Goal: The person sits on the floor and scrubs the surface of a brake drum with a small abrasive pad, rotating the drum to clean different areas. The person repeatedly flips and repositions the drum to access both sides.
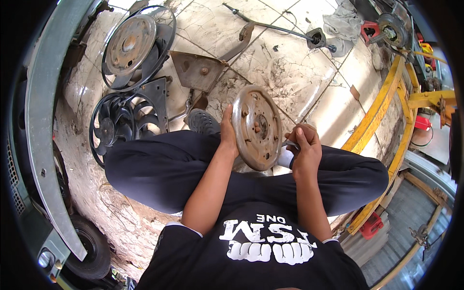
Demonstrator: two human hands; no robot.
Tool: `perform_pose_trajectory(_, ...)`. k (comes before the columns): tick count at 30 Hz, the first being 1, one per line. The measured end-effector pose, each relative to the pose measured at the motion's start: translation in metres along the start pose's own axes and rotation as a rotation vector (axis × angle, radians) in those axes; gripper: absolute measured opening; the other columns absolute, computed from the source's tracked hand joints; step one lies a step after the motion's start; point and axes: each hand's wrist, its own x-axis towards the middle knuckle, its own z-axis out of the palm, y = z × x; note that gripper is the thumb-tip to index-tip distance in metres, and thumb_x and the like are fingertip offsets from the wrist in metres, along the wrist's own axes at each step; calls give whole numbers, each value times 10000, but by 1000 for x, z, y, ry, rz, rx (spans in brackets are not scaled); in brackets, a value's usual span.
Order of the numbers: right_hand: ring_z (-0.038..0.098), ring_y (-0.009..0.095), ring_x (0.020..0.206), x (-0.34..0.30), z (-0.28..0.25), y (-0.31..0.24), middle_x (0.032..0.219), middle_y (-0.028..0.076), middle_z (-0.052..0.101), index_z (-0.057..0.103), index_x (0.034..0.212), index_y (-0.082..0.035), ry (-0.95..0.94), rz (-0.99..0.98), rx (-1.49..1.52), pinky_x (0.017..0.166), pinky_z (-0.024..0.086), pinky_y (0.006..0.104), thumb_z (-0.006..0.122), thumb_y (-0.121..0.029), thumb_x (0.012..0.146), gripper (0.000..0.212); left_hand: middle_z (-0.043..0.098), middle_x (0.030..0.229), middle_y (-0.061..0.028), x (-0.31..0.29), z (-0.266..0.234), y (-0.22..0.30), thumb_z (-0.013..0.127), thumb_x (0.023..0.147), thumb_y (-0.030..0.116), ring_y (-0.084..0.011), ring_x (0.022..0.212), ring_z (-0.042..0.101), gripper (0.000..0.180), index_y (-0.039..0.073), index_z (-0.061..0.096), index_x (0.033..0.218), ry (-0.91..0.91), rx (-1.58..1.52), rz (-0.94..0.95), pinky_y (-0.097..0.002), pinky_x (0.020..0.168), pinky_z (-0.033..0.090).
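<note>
Rusty disc (256,126), one, tilting: left hand (228,131) is gripping its left rim; right hand (306,146), just beside its right rim, is pinching a small grey metal piece (289,143).

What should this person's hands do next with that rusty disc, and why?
I'd suggest the left hand steady the rusty disc before the right hand moves its small metal piece: the disc is tilted up, the left hand holds its left rim, and the piece sits close to its right edge.

The rusted steel disc (255,126) hides part of the left hand (227,133); the right hand (307,146) mostly covers a grey piece (291,143).
</note>
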Motion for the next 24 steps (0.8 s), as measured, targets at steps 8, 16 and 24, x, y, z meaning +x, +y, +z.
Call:
perform_pose_trajectory(8, 684, 149, 835, 4, 6, 49, 987, 51, 739, 701, 1165, -10, -336, 197, -267, 746, 533, 304, 781, -118, 924, 276, 689, 1078, -221, 7, -15, -5, 332, 1039, 604, -357, 911, 711, 696, 46, 560, 1387, -105, -92, -61, -525, 823, 607)
perform_pose_trajectory(16, 755, 218, 895, 10, 22, 84, 958, 138, 784, 732, 1113, -43, -273, -290, -864, 819, 564, 336, 810, -101, 876, 256, 699, 1059, -219, 4, -12, -2, 376, 1031, 625, -348, 920, 720, 698, 44, 566, 1371, -73, -31, -31, -503, 802, 611)
perform_pose_trajectory(24, 755, 220, 885, 29, 43, 89, 927, 134, 780, 753, 1020, -63, -146, -262, -710, 815, 565, 339, 845, -113, 824, 222, 732, 1035, -163, 1, -4, -5, 378, 1041, 627, -292, 885, 733, 694, 43, 616, 1329, -74, 34, 41, -420, 802, 610)
